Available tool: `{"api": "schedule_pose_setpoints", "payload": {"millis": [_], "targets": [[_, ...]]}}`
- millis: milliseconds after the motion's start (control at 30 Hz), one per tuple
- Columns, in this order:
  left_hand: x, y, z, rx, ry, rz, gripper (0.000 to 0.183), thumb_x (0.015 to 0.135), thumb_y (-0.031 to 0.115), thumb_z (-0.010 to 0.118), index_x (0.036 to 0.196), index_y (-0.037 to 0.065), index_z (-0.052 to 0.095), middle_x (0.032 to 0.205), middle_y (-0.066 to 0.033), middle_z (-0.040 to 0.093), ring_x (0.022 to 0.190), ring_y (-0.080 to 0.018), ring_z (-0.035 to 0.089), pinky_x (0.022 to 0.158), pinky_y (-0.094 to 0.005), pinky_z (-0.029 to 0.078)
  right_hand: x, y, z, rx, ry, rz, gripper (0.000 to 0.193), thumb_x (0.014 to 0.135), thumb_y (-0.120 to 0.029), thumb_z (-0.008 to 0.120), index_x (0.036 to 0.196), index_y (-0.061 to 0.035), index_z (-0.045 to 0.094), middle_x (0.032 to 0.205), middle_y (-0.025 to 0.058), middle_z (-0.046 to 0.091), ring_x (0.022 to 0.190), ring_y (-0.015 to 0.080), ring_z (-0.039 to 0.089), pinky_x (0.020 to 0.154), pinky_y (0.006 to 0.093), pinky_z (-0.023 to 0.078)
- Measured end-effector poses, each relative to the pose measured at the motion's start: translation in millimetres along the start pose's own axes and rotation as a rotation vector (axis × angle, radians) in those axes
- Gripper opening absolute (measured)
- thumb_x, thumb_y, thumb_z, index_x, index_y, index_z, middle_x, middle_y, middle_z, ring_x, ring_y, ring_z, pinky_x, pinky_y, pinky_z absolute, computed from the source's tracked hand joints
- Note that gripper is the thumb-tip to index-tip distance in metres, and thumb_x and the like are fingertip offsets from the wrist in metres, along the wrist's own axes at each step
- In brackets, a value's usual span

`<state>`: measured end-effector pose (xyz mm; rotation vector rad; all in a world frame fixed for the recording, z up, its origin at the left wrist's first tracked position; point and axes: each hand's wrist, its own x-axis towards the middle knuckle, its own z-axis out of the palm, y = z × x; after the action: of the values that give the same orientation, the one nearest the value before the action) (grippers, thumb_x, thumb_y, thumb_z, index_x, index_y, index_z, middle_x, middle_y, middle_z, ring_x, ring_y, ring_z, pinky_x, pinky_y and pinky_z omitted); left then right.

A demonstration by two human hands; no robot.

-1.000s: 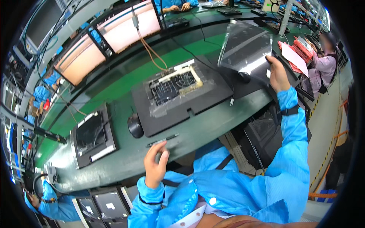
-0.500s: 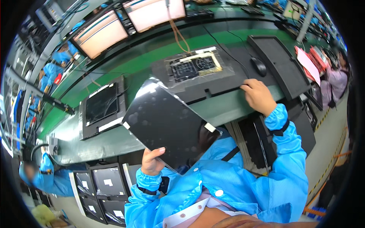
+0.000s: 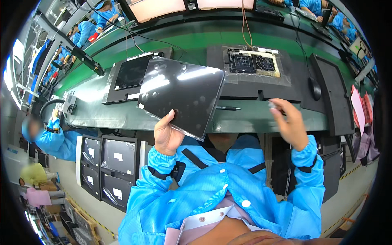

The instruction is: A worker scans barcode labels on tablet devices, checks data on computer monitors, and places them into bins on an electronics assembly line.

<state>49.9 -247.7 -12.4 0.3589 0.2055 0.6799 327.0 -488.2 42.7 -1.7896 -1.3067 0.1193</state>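
**Station check: dark panel held over green bench**

Green bench surface (image 3: 171, 45) runs across the view, curving with the lens, with lit screens (image 3: 163, 8) along its far edge. On it lies a black tray (image 3: 245, 77) carrying an exposed circuit assembly (image 3: 253, 63) fed by an orange cable (image 3: 244, 24). A second dark unit (image 3: 126, 77) sits to its left, a black pen (image 3: 228, 108) at the near edge, and a black mouse (image 3: 314, 87) to the right.

Left hand (image 3: 166, 136) grips the near lower edge of a glossy dark panel (image 3: 183, 94), thumb on its face; the panel is raised and tilted above the bench. Right hand (image 3: 290, 124) is lifted clear of the panel, fingers curled and pinching a small pale item (image 3: 272, 105), too blurred to identify. Stacked wrapped panels (image 3: 108, 157) stand below the bench at left.
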Motion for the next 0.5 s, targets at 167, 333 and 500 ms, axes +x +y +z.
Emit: {"api": "schedule_pose_setpoints", "payload": {"millis": [167, 333, 500], "targets": [[2.0, -3.1, 1.8, -0.029, 0.000, -0.012, 0.022, 0.097, 0.007, 0.054, 0.114, 0.001, 0.067, 0.116, -0.0147, 0.070, 0.113, -0.0297, 0.065, 0.103, -0.0470, 0.050, 14.8, -46.2, 64.9, 0.337, -0.063, 0.006, 0.024, 0.094, -0.007, 0.065, 0.116, -0.0012, 0.062, 0.092, 0.0112, 0.070, 0.077, 0.0181, 0.067, 0.067, 0.0290, 0.052], [-8.7, 4.7, -0.1, 0.027, 0.057, 0.028, 0.025, 0.097, 0.007, 0.054, 0.119, 0.000, 0.064, 0.119, -0.0158, 0.069, 0.116, -0.0308, 0.064, 0.104, -0.0506, 0.049, 25.8, -58.2, 95.8, 0.292, 0.052, -0.126, 0.019, 0.090, -0.009, 0.070, 0.107, -0.0007, 0.068, 0.090, 0.0105, 0.071, 0.066, 0.0193, 0.065, 0.061, 0.0297, 0.051], [-13.2, 4.4, 2.1, 0.027, 0.063, 0.050, 0.025, 0.097, 0.007, 0.055, 0.119, 0.001, 0.064, 0.118, -0.0154, 0.069, 0.115, -0.0296, 0.065, 0.104, -0.0498, 0.050, 26.7, -57.2, 103.8, 0.265, 0.021, -0.128, 0.018, 0.089, -0.010, 0.071, 0.104, -0.0020, 0.068, 0.089, 0.0107, 0.070, 0.065, 0.0223, 0.065, 0.059, 0.0323, 0.051]]}}
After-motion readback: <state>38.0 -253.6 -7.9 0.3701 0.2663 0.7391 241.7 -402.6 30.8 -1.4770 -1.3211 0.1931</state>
